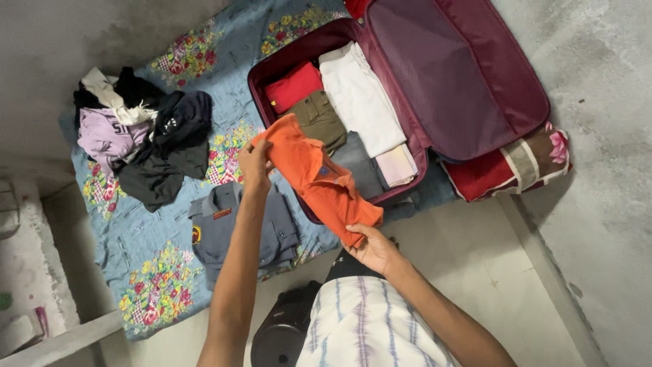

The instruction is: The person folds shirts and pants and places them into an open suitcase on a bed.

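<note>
Left hand: the left hand (pixel 254 163) pinches the upper end of a folded orange cotton shirt (pixel 318 178), its fingers (pixel 262 151) clenched on the cloth's edge.
Right hand: the right hand (pixel 372 249) grips the lower end of the orange shirt from beneath, thumb on top and fingers (pixel 356 234) curled under the fold.
Orange shirt: stretched slantwise between the two sets of fingers, held in the air over the near rim of the open suitcase; whether it touches that rim cannot be told.
Suitcase: an open maroon fabric suitcase (pixel 272 68) lies just beyond the fingers, its lined lid (pixel 455 68) thrown back past the right hand.
Packed inside: a folded red garment (pixel 293 85), a folded olive-green garment (pixel 319 117), a long folded white cloth (pixel 358 95), a grey folded piece (pixel 360 166) and a pale pink one (pixel 397 165), all side by side just past the orange shirt.
Beside the left fingers: a grey-blue uniform shirt with a shoulder patch (pixel 221 228) lies flat just outside the left forearm.
Farther out: a heap of black, lilac and white clothes (pixel 142 136) sits well apart from the left fingers.
Underneath: a blue floral bedsheet (pixel 163 272) carries the suitcase and the loose clothes.
Beyond the right fingers: a red, striped and floral pillow (pixel 516 166) pokes out from beneath the suitcase lid.
Nearest the camera: the person's white striped garment (pixel 367 326) and a round black object (pixel 282 336) sit below the right wrist.
</note>
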